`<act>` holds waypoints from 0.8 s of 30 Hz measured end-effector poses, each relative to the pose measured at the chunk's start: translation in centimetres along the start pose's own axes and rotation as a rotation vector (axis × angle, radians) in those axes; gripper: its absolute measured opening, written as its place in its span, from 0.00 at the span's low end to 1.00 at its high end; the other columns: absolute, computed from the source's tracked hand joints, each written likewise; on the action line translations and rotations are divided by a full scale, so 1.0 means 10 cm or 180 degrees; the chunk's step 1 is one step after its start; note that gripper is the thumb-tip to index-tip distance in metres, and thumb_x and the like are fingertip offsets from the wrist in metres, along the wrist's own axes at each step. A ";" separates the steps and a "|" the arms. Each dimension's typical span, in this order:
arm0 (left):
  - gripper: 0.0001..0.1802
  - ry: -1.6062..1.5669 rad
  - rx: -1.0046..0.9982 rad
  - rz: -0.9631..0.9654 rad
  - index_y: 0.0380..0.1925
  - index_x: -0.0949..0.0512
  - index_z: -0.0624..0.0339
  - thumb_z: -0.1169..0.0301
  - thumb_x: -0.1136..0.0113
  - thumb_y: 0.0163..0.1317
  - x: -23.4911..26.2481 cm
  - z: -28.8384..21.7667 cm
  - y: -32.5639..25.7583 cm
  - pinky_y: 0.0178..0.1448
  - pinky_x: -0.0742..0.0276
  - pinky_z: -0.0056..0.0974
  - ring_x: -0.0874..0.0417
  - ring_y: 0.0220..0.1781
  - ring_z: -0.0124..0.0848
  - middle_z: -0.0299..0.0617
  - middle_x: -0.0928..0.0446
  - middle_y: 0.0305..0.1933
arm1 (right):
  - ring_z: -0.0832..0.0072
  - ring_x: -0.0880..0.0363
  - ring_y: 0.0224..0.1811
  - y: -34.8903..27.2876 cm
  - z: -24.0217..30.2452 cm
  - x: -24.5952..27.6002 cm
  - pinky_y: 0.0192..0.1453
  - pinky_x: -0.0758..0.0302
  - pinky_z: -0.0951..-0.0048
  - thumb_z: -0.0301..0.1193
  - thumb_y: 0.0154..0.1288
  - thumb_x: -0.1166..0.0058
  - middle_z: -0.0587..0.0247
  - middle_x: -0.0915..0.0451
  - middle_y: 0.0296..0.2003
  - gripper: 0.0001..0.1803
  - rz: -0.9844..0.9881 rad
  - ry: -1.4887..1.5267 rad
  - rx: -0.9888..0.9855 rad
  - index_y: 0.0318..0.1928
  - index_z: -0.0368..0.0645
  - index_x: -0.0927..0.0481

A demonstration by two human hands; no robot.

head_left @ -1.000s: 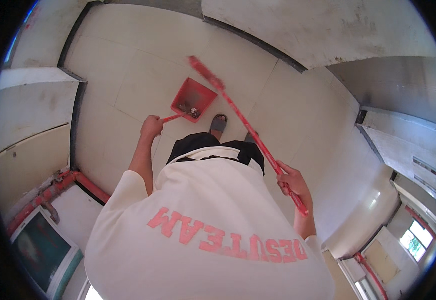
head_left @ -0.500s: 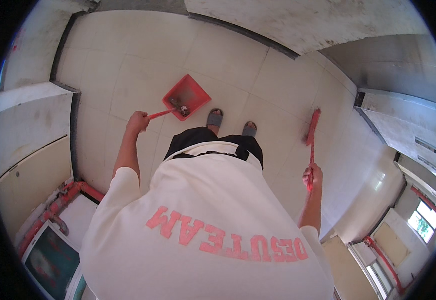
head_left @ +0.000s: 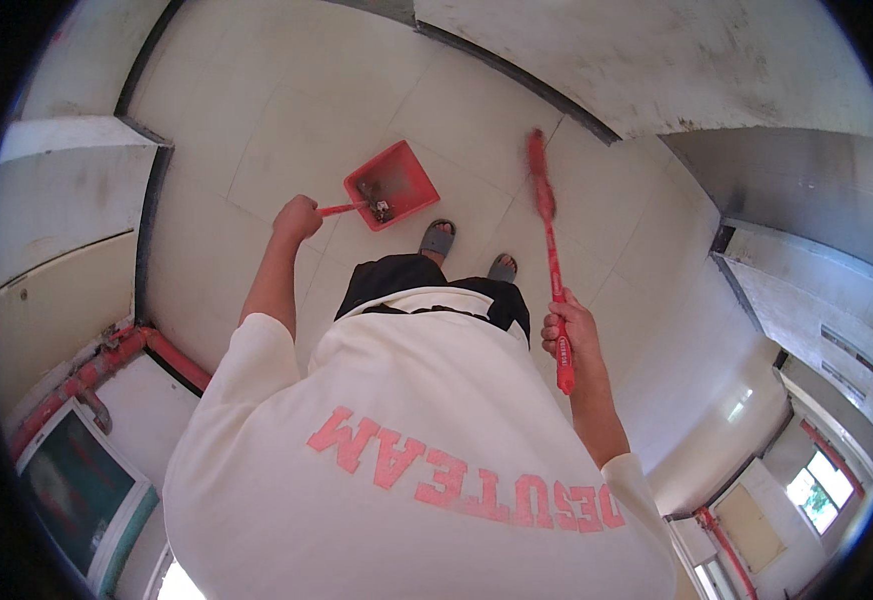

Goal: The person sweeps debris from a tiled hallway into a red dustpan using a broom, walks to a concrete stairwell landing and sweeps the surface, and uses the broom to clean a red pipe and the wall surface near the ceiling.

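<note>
My left hand (head_left: 300, 217) is closed round the short handle of a red dustpan (head_left: 409, 184). Dark debris and a few pale scraps (head_left: 375, 204) lie in the pan near its handle end. In my right hand (head_left: 574, 332) is a long-handled red broom (head_left: 543, 180), its fingers wrapped round the handle close to the butt end. The broom's bristle head points away from me, ahead and to the right of the dustpan, with a gap between the two. Whether the bristles touch the floor is hard to tell.
Pale tiles cover the floor (head_left: 287, 120). My feet in grey slippers (head_left: 438, 238) stand just behind the dustpan. Dirty white walls with dark skirting (head_left: 517, 72) bound the far side. Red pipes (head_left: 97, 375) run along the left, and a metal panel (head_left: 792, 180) stands at the right.
My right hand has swung the broom forward and to the left, toward the dustpan side. My left hand and the dustpan have shifted slightly right and away from me. The view has turned a little.
</note>
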State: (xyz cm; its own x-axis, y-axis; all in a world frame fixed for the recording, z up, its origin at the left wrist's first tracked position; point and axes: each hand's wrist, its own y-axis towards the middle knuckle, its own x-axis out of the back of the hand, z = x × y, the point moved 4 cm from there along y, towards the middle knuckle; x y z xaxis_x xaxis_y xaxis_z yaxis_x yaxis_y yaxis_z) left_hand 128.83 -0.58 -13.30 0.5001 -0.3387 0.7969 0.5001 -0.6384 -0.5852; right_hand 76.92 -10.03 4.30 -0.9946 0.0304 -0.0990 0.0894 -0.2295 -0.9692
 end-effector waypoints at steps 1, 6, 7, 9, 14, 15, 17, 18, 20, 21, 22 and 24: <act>0.12 0.0033 0.0067 0.0021 0.33 0.16 0.60 0.67 0.44 0.55 0.01 0.00 0.02 0.46 0.20 0.48 0.15 0.41 0.49 0.54 0.17 0.35 | 0.83 0.37 0.11 -0.03 0.04 -0.14 0.12 0.40 0.80 0.29 0.67 0.52 0.76 0.35 0.16 0.32 0.0150 -0.0114 -0.0012 0.69 0.64 0.43; 0.16 0.0157 0.0400 0.0499 0.42 0.17 0.58 0.66 0.44 0.56 0.16 -0.13 -0.04 0.53 0.21 0.48 0.17 0.51 0.47 0.49 0.17 0.47 | 0.85 0.38 0.11 -0.01 0.12 -0.48 0.12 0.41 0.81 0.30 0.69 0.54 0.76 0.36 0.16 0.33 0.0832 -0.0266 -0.0142 0.72 0.64 0.44; 0.16 0.0111 0.0406 0.0484 0.42 0.18 0.59 0.65 0.44 0.56 0.19 -0.13 -0.05 0.52 0.21 0.48 0.17 0.51 0.47 0.50 0.17 0.46 | 0.85 0.39 0.11 -0.01 0.16 -0.50 0.12 0.41 0.81 0.29 0.69 0.55 0.76 0.36 0.16 0.33 0.0968 -0.0095 -0.0175 0.72 0.64 0.45; 0.16 0.0015 0.0438 0.0478 0.42 0.18 0.60 0.64 0.43 0.56 0.20 -0.12 -0.12 0.52 0.21 0.48 0.17 0.51 0.47 0.50 0.17 0.46 | 0.84 0.40 0.10 -0.09 0.26 -0.44 0.11 0.41 0.80 0.28 0.69 0.56 0.74 0.35 0.16 0.34 0.1225 0.0238 -0.0282 0.73 0.63 0.45; 0.13 0.0014 0.0522 0.0139 0.35 0.16 0.58 0.67 0.44 0.53 0.17 -0.17 -0.14 0.49 0.19 0.48 0.15 0.46 0.48 0.51 0.16 0.41 | 0.83 0.38 0.10 -0.26 0.42 -0.39 0.12 0.40 0.79 0.26 0.67 0.55 0.72 0.35 0.17 0.37 0.0689 -0.0526 0.0148 0.75 0.57 0.48; 0.14 0.0016 0.0525 0.0154 0.37 0.16 0.59 0.66 0.43 0.53 0.23 -0.25 -0.16 0.49 0.19 0.48 0.15 0.47 0.48 0.50 0.17 0.42 | 0.83 0.38 0.11 -0.24 0.40 -0.42 0.12 0.39 0.80 0.26 0.66 0.55 0.72 0.35 0.17 0.37 0.0577 -0.0853 0.0229 0.75 0.56 0.47; 0.15 -0.0061 0.0592 0.0199 0.38 0.17 0.61 0.64 0.42 0.54 0.32 -0.32 -0.25 0.50 0.19 0.49 0.16 0.48 0.49 0.51 0.17 0.44 | 0.83 0.38 0.11 -0.15 0.31 -0.50 0.13 0.38 0.79 0.25 0.65 0.55 0.72 0.35 0.17 0.37 0.0439 -0.1374 0.0386 0.74 0.55 0.46; 0.16 -0.0112 0.0630 0.0211 0.39 0.17 0.62 0.63 0.42 0.55 0.34 -0.35 -0.30 0.50 0.20 0.49 0.16 0.49 0.49 0.52 0.17 0.45 | 0.81 0.37 0.11 -0.02 0.22 -0.52 0.13 0.38 0.78 0.25 0.64 0.55 0.72 0.35 0.17 0.37 0.0408 -0.1533 0.0464 0.74 0.55 0.45; 0.17 -0.0196 0.0603 0.0121 0.38 0.17 0.62 0.61 0.40 0.55 0.37 -0.29 -0.35 0.50 0.20 0.50 0.16 0.50 0.50 0.53 0.17 0.45 | 0.80 0.37 0.10 0.20 0.13 -0.62 0.13 0.37 0.77 0.24 0.64 0.54 0.71 0.35 0.16 0.36 0.0537 -0.1853 0.0562 0.73 0.55 0.43; 0.17 -0.0246 0.0646 0.0133 0.39 0.17 0.62 0.61 0.39 0.55 0.37 -0.30 -0.39 0.50 0.20 0.50 0.16 0.50 0.49 0.53 0.17 0.46 | 0.81 0.37 0.10 0.25 0.07 -0.63 0.13 0.37 0.78 0.24 0.64 0.54 0.71 0.35 0.16 0.36 0.0635 -0.2002 0.0570 0.72 0.54 0.42; 0.17 -0.0274 0.0681 0.0140 0.39 0.17 0.62 0.61 0.38 0.54 0.42 -0.36 -0.43 0.50 0.20 0.50 0.16 0.50 0.49 0.53 0.17 0.46 | 0.81 0.37 0.10 0.30 0.03 -0.61 0.13 0.38 0.78 0.24 0.63 0.54 0.71 0.35 0.16 0.35 0.0741 -0.2128 0.0580 0.72 0.54 0.41; 0.33 -0.0347 0.0824 0.0261 0.44 0.16 0.56 0.45 0.27 0.44 0.27 -0.29 -0.33 0.52 0.20 0.49 0.16 0.52 0.46 0.49 0.17 0.49 | 0.81 0.37 0.10 0.38 0.08 -0.49 0.13 0.38 0.79 0.24 0.63 0.54 0.70 0.35 0.16 0.34 0.1109 -0.1988 0.0441 0.70 0.54 0.40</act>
State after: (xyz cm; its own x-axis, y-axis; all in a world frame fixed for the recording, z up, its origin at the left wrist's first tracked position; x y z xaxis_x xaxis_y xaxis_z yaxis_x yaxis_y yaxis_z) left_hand 126.49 -1.42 -8.81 0.6125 -0.2967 0.7327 0.6115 -0.4095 -0.6770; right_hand 82.07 -11.81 1.22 -0.7575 -0.6184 -0.2093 0.4401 -0.2468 -0.8633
